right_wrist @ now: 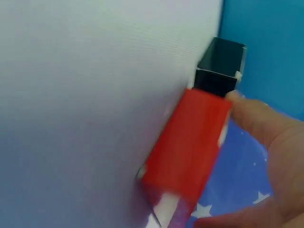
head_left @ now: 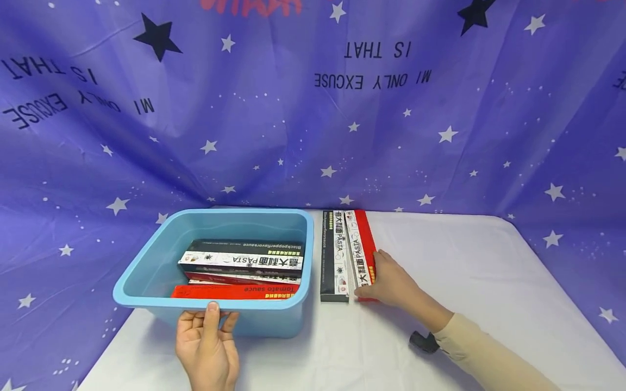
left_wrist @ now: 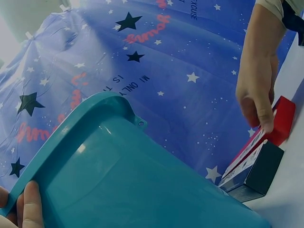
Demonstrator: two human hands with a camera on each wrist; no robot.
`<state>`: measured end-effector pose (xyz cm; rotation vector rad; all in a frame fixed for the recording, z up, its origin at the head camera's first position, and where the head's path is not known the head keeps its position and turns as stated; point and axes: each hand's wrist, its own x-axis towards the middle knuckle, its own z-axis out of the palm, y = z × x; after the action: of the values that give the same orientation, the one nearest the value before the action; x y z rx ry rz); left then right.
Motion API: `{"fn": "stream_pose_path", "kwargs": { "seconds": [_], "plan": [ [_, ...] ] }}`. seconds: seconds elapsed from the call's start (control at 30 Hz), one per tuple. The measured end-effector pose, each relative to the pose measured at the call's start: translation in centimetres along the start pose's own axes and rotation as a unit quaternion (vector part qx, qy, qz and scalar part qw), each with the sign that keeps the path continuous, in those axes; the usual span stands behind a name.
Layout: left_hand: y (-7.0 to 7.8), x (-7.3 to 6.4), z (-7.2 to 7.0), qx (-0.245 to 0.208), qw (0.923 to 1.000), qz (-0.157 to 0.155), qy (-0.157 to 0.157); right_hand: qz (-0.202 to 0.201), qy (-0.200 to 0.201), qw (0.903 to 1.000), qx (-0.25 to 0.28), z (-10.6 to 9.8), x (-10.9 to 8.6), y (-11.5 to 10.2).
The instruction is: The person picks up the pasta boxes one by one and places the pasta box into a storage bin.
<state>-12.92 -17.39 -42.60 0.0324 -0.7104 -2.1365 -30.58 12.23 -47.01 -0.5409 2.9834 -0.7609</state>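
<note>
A blue plastic basin [head_left: 146, 302] stands at the left, and my left hand [head_left: 207, 347] grips its near rim, thumb on top and fingers underneath. On the table to its right lies a red-and-white pasta box [head_left: 363, 233]. My right hand [head_left: 391, 282] holds this box near its close end, thumb at the left corner and fingers along the red side. Next to it, between box and basin, lies a black-and-white pasta box [head_left: 335, 260]. Inside the basin are another black-and-white pasta box [head_left: 239, 260], a dark red one [head_left: 235, 276] partly hidden, and a red tomato sauce pasta box [head_left: 215, 292].
A white cloth [head_left: 455, 255] covers the table. Behind it and along the sides hangs a purple curtain [head_left: 274, 136] with stars and lettering. A black device [head_left: 424, 342] sits by my right wrist, at the cuff of a beige sleeve [head_left: 474, 347].
</note>
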Motion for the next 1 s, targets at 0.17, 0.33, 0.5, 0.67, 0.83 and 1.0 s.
{"fn": "stream_pose_path", "kwargs": {
  "seconds": [0.17,0.33,0.5,0.67,0.83,1.0],
  "plan": [
    [0.0,0.1,0.0,-0.010,0.9999,0.002,-0.003,0.052,0.011,0.9982,-0.028,-1.4,-1.4,1.0],
    [0.0,0.1,0.0,-0.022,0.9997,-0.001,-0.004,0.074,-0.004,0.9969,-0.027,-2.5,-3.3,2.5],
    [0.1,0.0,0.0,-0.011,0.9999,-0.005,0.010,0.060,-0.015,0.9980,-0.011,-3.4,-5.0,4.9],
    [0.1,-0.2,-0.1,-0.007,0.9999,-0.003,0.009,0.068,-0.020,0.9968,0.038,-4.3,-6.7,8.3],
    [0.1,-0.1,-0.1,-0.005,1.0000,-0.003,0.002,0.077,0.004,0.9905,0.114,-6.3,-8.7,11.0],
    [0.0,-0.1,-0.1,-0.015,0.9999,-0.001,0.004,0.017,0.063,0.9785,0.195,-9.1,-10.1,12.6]
  ]
}}
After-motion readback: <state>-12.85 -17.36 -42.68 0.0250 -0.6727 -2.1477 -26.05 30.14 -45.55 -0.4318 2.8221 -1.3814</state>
